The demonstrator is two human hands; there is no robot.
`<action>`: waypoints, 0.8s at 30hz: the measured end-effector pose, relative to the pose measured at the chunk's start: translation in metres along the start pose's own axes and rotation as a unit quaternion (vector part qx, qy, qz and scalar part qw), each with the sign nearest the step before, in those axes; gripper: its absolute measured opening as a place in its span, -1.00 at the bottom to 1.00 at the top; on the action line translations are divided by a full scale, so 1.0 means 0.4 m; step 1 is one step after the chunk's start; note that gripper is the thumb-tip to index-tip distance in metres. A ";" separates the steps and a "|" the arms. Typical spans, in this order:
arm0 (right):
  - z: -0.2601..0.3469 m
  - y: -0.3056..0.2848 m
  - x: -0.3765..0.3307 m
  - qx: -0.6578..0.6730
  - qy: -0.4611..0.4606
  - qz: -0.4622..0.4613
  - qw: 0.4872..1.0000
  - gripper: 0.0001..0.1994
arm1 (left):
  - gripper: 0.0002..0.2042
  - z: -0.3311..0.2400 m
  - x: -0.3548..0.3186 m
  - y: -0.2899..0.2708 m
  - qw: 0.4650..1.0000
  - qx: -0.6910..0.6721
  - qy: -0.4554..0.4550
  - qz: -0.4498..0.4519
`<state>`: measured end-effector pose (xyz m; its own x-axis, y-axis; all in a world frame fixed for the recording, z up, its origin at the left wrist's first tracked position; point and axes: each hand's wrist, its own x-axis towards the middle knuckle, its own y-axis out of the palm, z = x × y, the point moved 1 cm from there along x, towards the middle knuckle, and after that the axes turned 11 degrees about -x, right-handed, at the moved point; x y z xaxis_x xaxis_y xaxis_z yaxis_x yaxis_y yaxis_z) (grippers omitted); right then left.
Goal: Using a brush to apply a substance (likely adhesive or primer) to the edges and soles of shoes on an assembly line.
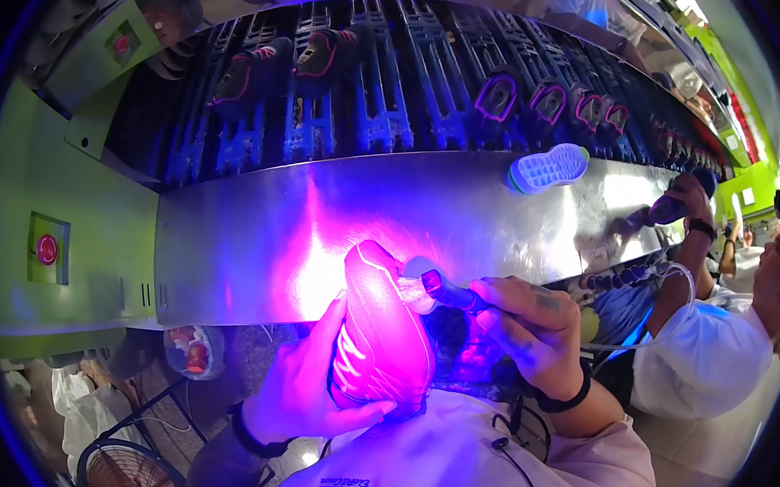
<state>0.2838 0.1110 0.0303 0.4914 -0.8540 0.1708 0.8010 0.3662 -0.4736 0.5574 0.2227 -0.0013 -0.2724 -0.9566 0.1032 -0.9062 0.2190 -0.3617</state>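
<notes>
The shoe [379, 332] is held upright in front of the person's chest, toe end up, just below the front edge of the steel shelf [258, 242]. It glows pink under a violet light, and thin pale lines run down its upper. Its upper end overlaps the shelf edge in this view.

The left hand [305, 385] is closed around the lower left side of the shoe: the thumb lies across the bottom, and the fingers rise along the side. A dark band sits on that wrist.

The right hand [527, 324] is closed around the dark handle of a small brush [441, 289]. The pale brush tip touches the upper right edge of the shoe. A thin clear tube [648, 287] loops away from this hand toward the right. A dark band also circles this wrist.

Behind the shelf runs a conveyor of blue racks [382, 85]. Several dark shoes with pink trim [249, 70] stand on the racks at the upper left, and a row of them runs toward the upper right. A single pale sole [549, 166] lies on the back of the shelf, right of centre.

At the right, a second person in a white top [705, 355] reaches one hand up to the shelf edge. At the left stands a green machine housing [45, 217] with a red button [47, 249]. A floor fan [125, 482] sits at the lower left.
</notes>
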 end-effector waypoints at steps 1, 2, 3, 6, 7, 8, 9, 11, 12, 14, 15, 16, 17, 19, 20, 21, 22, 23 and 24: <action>-0.005 0.004 -0.005 0.016 0.012 0.003 1.000 -0.65 | 0.21 0.003 0.001 0.000 1.000 -0.001 -0.002 0.001; -0.006 0.008 -0.014 0.016 0.014 0.004 1.000 -0.65 | 0.21 0.006 0.002 -0.001 1.000 -0.017 -0.004 -0.005; -0.008 0.011 -0.025 0.062 0.064 0.012 0.996 -0.64 | 0.20 0.008 0.006 -0.001 0.999 -0.033 -0.005 -0.010; -0.019 0.020 -0.038 0.071 0.080 0.007 0.994 -0.64 | 0.19 -0.004 0.024 -0.011 0.995 -0.095 -0.027 -0.013; -0.020 0.022 -0.042 0.035 0.045 -0.007 0.998 -0.64 | 0.19 -0.013 0.024 -0.012 0.995 -0.096 -0.027 -0.012; -0.017 0.024 -0.052 0.034 0.047 -0.007 0.998 -0.64 | 0.18 -0.020 0.022 -0.013 0.989 -0.130 -0.065 -0.015; -0.014 0.028 -0.059 0.034 0.065 -0.013 0.997 -0.66 | 0.16 -0.020 0.025 -0.016 0.981 -0.162 -0.103 -0.020; -0.018 0.040 -0.062 0.033 0.081 -0.019 0.996 -0.67 | 0.15 -0.009 0.034 -0.011 0.973 -0.195 -0.116 -0.032; -0.026 0.050 -0.068 0.008 0.057 -0.044 0.997 -0.68 | 0.15 -0.007 0.033 -0.004 0.963 -0.229 -0.133 -0.043; -0.017 0.068 -0.084 0.006 0.096 -0.066 0.993 -0.69 | 0.13 -0.005 0.028 0.001 0.957 -0.245 -0.138 -0.064; -0.021 0.075 -0.092 0.006 0.098 -0.065 0.993 -0.69 | 0.12 -0.002 0.025 0.004 0.950 -0.263 -0.143 -0.085; -0.029 0.083 -0.099 -0.019 0.052 -0.074 0.996 -0.69 | 0.12 -0.009 0.029 0.004 0.950 -0.264 -0.144 -0.086; -0.039 0.092 -0.108 -0.043 0.006 -0.083 0.996 -0.69 | 0.10 -0.022 0.038 0.003 0.929 -0.314 -0.164 -0.110; -0.059 0.084 -0.143 -0.052 -0.020 -0.077 0.995 -0.68 | 0.09 -0.037 0.051 0.005 0.904 -0.362 -0.180 -0.136; -0.064 0.078 -0.154 -0.052 -0.022 -0.066 0.996 -0.66 | 0.08 -0.041 0.054 0.006 0.900 -0.370 -0.176 -0.148; -0.072 0.078 -0.162 -0.052 -0.018 -0.057 0.997 -0.65 | 0.07 -0.040 0.058 0.007 0.896 -0.377 -0.177 -0.156; -0.081 0.079 -0.148 -0.063 -0.028 -0.066 0.995 -0.64 | 0.07 -0.038 0.058 0.006 0.896 -0.376 -0.179 -0.152; -0.083 0.073 -0.120 -0.063 -0.024 -0.069 0.995 -0.64 | 0.07 -0.034 0.056 0.002 0.918 -0.329 -0.181 -0.130; -0.069 0.071 -0.087 -0.127 -0.039 -0.064 0.989 -0.64 | 0.08 -0.031 0.048 0.001 0.936 -0.282 -0.183 -0.105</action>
<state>0.2800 0.1412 -0.0128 0.4239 -0.8529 0.3047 0.7516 0.1436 -0.6438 0.5478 0.2069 0.0121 -0.0333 -0.9691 -0.2445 -0.9821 -0.0136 0.1878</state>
